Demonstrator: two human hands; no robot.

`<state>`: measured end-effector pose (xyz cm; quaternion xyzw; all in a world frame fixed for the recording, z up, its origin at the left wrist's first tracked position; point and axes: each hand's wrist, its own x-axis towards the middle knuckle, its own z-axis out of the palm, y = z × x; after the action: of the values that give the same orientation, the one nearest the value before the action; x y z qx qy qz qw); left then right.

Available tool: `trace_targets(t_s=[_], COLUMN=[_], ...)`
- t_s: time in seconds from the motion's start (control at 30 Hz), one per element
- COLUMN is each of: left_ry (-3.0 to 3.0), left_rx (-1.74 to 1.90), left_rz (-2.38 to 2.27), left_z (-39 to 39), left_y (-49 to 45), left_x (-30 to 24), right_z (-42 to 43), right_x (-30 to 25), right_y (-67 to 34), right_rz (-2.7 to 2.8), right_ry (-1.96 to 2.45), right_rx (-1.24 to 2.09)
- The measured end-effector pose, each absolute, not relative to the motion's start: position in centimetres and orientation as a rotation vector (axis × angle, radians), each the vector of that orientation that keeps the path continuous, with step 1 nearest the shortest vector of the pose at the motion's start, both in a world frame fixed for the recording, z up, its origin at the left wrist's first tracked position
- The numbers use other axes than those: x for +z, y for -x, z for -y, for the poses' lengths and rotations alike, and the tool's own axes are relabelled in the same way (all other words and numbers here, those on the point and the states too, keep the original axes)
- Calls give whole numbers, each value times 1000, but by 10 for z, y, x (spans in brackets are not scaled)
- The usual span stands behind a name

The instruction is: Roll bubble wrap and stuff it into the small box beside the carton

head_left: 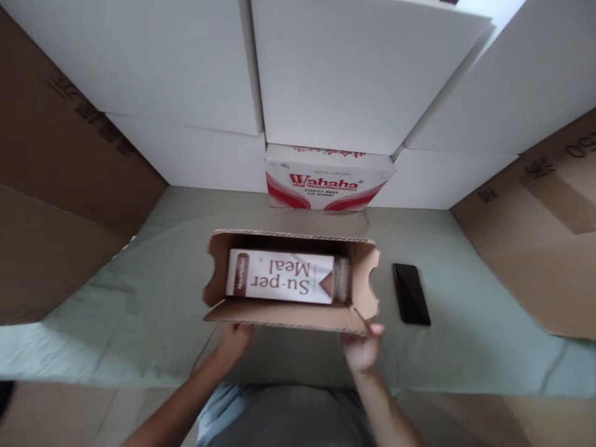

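An open-topped cardboard box [288,315] is in front of me, with notched edges at its two short ends. Inside lies a white carton [279,276] printed "Su-per Meal", its lettering upside down to me. To its right in the box is a blurred object [343,279] that I cannot make out. My left hand [235,341] grips the near wall at its left, fingers partly hidden below. At the near right corner, my right hand [363,347] is closed on the box, slightly blurred, with the thumb showing at the rim.
A black phone [411,294] lies on the green cloth [153,267] right of the box. Behind stands a red and white Wahaha carton [326,183] against stacked white boxes [326,74]. Large brown cardboard boxes flank the left [60,161] and right [535,248].
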<state>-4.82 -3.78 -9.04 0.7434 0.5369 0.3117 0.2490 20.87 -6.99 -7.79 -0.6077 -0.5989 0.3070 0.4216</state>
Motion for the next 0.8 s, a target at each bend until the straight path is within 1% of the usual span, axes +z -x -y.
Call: trace_targets(t_s=[0.1, 0.17, 0.3, 0.47, 0.53, 0.6, 0.7, 0.8], left_ry=[-1877, -1816, -1759, -1775, -1795, -1791, -1844, -2092], left_rx=[1079, 1172, 1253, 1221, 1234, 1343, 1521, 1489], left_rz=[-1395, -1353, -1278, -1275, -1319, -1424, -1530, -1355], left_z=[8, -14, -50, -67, -63, -55, -39, -26], left_y=[39, 31, 24, 28, 30, 30, 30, 25], left_x=[-76, -70, -72, -78, -75, -67, -47, -21], right_z=[37, 12, -24, -39, -39, -40, -47, -71], right_x=[-59, -47, -41, -53, -48, -28, 22, 74], right_y=[-199, -198, -202, -211, -222, -235, -250, -249], right_rz=[1100, 1067, 1178, 1308, 1292, 1292, 1430, 1807], right_ry=[1440, 1374, 1290, 1419, 1444, 1448, 1418, 1424], right_rx=[672, 726, 842, 828, 762, 585, 292, 198])
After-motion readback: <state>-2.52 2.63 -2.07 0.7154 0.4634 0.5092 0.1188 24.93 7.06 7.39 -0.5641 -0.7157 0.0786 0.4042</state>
